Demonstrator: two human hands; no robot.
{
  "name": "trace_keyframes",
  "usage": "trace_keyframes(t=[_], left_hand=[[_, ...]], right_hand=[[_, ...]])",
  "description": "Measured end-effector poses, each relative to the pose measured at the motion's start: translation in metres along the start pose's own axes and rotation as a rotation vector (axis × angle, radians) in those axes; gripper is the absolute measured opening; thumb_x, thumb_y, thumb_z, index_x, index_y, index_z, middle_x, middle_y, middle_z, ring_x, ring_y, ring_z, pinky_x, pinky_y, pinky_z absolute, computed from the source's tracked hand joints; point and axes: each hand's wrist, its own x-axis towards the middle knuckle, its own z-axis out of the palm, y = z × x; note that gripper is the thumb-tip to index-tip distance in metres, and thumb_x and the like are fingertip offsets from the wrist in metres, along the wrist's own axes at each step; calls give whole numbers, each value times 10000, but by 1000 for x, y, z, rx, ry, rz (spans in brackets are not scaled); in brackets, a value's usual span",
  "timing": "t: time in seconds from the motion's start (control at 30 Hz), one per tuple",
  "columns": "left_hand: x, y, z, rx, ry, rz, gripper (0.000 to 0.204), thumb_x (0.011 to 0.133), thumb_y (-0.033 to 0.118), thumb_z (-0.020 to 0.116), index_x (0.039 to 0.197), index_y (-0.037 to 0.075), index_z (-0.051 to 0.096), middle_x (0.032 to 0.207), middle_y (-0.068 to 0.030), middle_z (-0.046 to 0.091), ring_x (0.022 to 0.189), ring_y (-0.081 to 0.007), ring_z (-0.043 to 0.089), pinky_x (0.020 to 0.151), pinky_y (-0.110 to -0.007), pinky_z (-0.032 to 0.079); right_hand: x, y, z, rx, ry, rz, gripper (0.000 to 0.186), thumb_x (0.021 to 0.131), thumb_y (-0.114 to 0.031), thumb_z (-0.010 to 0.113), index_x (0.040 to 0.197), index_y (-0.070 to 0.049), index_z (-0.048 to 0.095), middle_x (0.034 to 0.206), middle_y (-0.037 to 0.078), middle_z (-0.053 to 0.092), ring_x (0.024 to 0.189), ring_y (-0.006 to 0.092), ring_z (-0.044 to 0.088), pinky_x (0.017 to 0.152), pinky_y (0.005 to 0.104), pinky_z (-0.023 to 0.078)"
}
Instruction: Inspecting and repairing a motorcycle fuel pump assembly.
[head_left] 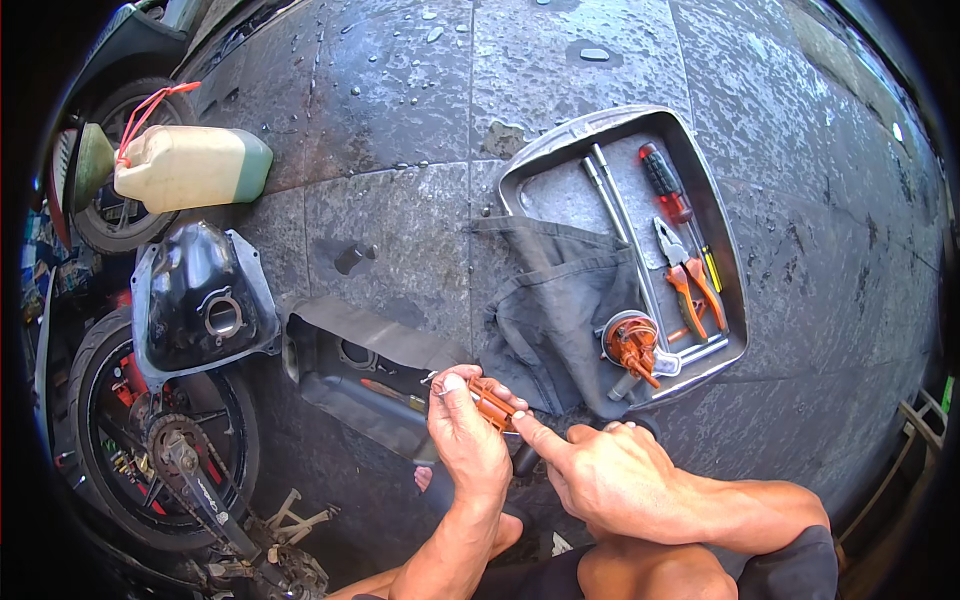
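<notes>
My left hand [466, 440] is closed around an orange, ribbed cylindrical part [490, 405], with its thumb and fingers along the part's side. From the right, my right hand [612, 472] reaches over with its index finger stretched out, the tip touching the part's near end. Its other fingers are curled, and nothing shows in them. A second orange assembly with a round top [632, 343] and a pale fitting rests on a dark grey cloth [560, 290]. That cloth drapes over the left side of a grey tray [737, 290].
Pliers [690, 278], a red-handled screwdriver [664, 182] and long metal rods [622, 220] lie in the tray. A black trough-like cover [400, 335] lies left of my hands. Further left are a black fuel tank [185, 290], a jerrycan [190, 165] and a motorcycle wheel [95, 460].
</notes>
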Motion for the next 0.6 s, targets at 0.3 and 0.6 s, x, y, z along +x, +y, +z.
trace_keyframes(t=[0.3, 0.6], left_hand=[[12, 3, -37, -132, -440, -522, 439, 1092, 424, 382, 1080, 33, 580, 762, -134, 648, 581, -234, 654, 505, -331, 545], [2, 17, -55, 69, -639, -659, 491, 1076, 445, 412, 1104, -2, 614, 801, -160, 695, 614, -222, 693, 513, -303, 560]], right_hand=[[3, 20, -10, 474, 223, 104, 215, 967, -134, 577, 1113, 17, 623, 941, 239, 685, 886, 438, 692, 778, 481, 546], [41, 59, 45, 1344, -167, 87, 445, 1044, -152, 576, 1423, 64, 484, 1097, 57, 674, 867, 86, 612, 759, 262, 510]])
